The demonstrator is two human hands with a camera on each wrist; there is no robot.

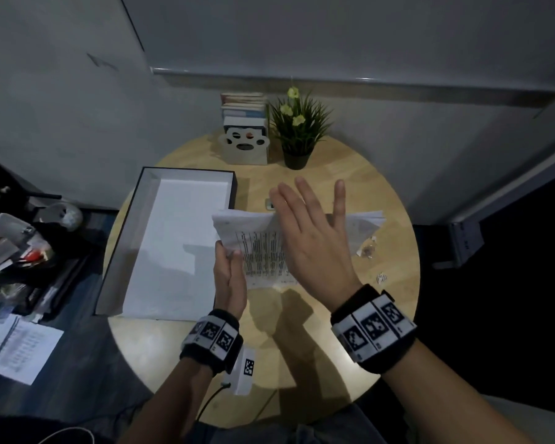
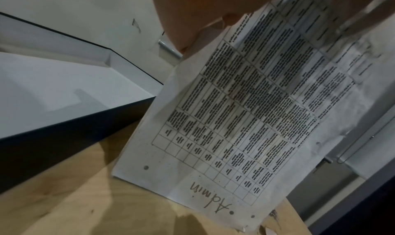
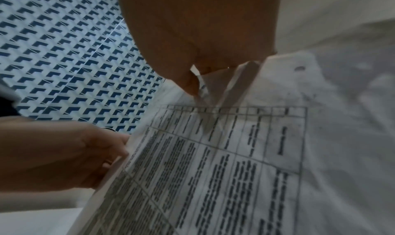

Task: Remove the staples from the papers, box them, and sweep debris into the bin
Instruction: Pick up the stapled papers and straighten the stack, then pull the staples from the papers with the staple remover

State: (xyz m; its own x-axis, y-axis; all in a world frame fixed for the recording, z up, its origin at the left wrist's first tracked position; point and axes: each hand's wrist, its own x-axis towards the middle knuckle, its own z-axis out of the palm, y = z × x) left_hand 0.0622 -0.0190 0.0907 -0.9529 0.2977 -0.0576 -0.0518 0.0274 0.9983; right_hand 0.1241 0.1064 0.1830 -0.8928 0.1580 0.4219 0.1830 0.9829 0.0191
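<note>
A stack of printed papers (image 1: 263,251) with a table of text is held tilted above the round wooden table (image 1: 334,161). My left hand (image 1: 229,253) pinches its left edge, thumb on top. My right hand (image 1: 308,225) lies over the sheets with fingers straight and spread. In the right wrist view its thumb (image 3: 192,79) touches a folded corner of the papers (image 3: 213,171), and the left hand (image 3: 74,154) grips the edge. The left wrist view shows the papers (image 2: 235,120) marked "Admin". An open black box (image 1: 135,219), white inside, lies left of the papers. Torn paper scraps (image 1: 367,248) lie to the right.
A small grey object (image 1: 268,203) is partly hidden behind the papers. Books in a paw-cut bookend (image 1: 244,145) and a potted plant (image 1: 297,129) stand at the table's back. A cluttered surface (image 1: 13,251) and a loose sheet (image 1: 16,347) are off to the left.
</note>
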